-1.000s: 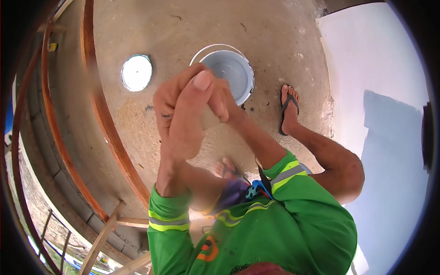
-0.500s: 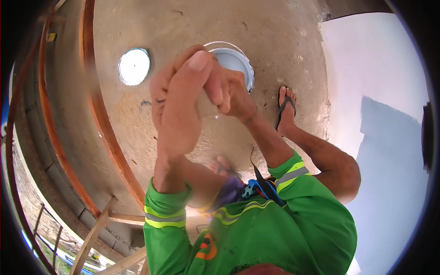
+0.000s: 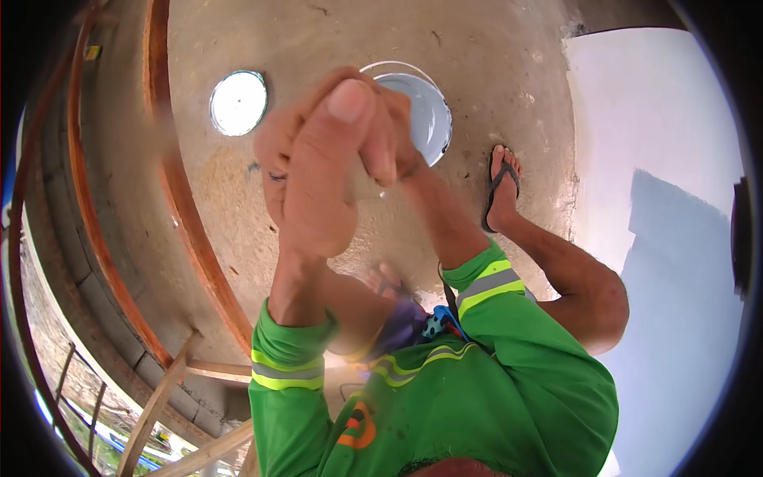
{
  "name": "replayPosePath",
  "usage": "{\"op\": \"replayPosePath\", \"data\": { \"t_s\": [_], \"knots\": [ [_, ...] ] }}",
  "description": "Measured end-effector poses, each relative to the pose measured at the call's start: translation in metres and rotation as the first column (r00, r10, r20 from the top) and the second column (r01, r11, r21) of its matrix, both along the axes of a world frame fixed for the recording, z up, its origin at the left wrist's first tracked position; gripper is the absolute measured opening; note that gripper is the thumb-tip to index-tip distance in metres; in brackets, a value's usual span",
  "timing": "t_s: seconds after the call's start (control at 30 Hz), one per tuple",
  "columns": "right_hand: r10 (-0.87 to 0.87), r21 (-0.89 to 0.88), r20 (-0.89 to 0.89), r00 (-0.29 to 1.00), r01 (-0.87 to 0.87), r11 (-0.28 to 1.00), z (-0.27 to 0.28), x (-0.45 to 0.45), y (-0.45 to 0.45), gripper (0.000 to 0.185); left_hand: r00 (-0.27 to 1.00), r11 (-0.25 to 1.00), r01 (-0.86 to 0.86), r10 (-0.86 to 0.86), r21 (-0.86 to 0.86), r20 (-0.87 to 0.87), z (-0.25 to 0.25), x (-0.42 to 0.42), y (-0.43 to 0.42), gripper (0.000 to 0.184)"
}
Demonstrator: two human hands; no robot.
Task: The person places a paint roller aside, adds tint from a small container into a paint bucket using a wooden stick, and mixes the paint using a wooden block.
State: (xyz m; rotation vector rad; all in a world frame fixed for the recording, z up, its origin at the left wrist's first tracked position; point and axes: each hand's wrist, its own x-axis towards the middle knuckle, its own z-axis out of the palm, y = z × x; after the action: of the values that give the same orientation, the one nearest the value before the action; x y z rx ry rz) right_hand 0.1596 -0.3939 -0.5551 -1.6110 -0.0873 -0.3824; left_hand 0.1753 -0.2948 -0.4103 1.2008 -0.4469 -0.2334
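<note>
Close to the camera, my left hand (image 3: 318, 159) is closed, with its thumb on top and fingers curled. What it grips, if anything, is hidden. My right hand (image 3: 397, 115) sits just behind it, largely covered by the left, and its visible part looks bent inward. Whether the two hands touch, I cannot tell. Beyond them on the floor stands an open bucket (image 3: 433, 119) with a raised wire handle and pale grey-blue paint inside. My hands cover its left side.
A round white lid (image 3: 238, 103) lies on the concrete floor (image 3: 509, 63) to the left. The right-hand wall (image 3: 683, 278) is white with a grey-blue painted area. Reddish-brown beams (image 3: 187, 207) run along the left, with wooden braces (image 3: 159, 405) below. My sandaled foot (image 3: 501, 187) is near the wall.
My right hand has drawn in farther behind my left, and its forearm has shifted left. More of the bucket shows now. The view has shifted slightly.
</note>
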Motion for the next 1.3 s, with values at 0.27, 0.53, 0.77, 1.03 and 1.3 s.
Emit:
{"op": "replayPosePath", "data": {
  "t_s": [0.27, 0.53, 0.77, 1.03, 1.3],
  "knots": [
    [0.157, 0.086, -0.117, 0.981, -0.148, 0.985, -0.002, -0.032, -0.041, 0.038, 0.980, 0.998, 0.065, -0.061, 0.018, -0.187, 0.002, -0.009, -0.036, 0.044],
    [-0.051, 0.261, 0.099, 0.994, 0.024, 0.965, -0.013, -0.005, -0.010, 0.063, 0.985, 0.980, 0.059, -0.027, 0.190, -0.170, 0.009, 0.010, -0.045, 0.044],
    [0.067, -0.190, -0.133, 0.989, -0.092, 0.977, -0.037, 0.008, -0.059, 0.067, 0.997, 0.996, 0.050, -0.044, 0.077, -0.067, 0.000, 0.016, -0.049, 0.043],
    [0.042, -0.021, -0.003, 0.999, -0.042, 0.999, -0.002, -0.012, -0.053, 0.056, 0.987, 0.991, 0.085, -0.070, 0.100, -0.145, 0.000, 0.014, -0.047, 0.043],
    [-0.022, 0.292, 0.035, 0.999, 0.011, 0.956, 0.008, -0.004, -0.026, 0.041, 0.998, 0.986, -0.003, 0.013, 0.166, -0.060, 0.001, 0.017, -0.029, 0.042]
  ]
}}
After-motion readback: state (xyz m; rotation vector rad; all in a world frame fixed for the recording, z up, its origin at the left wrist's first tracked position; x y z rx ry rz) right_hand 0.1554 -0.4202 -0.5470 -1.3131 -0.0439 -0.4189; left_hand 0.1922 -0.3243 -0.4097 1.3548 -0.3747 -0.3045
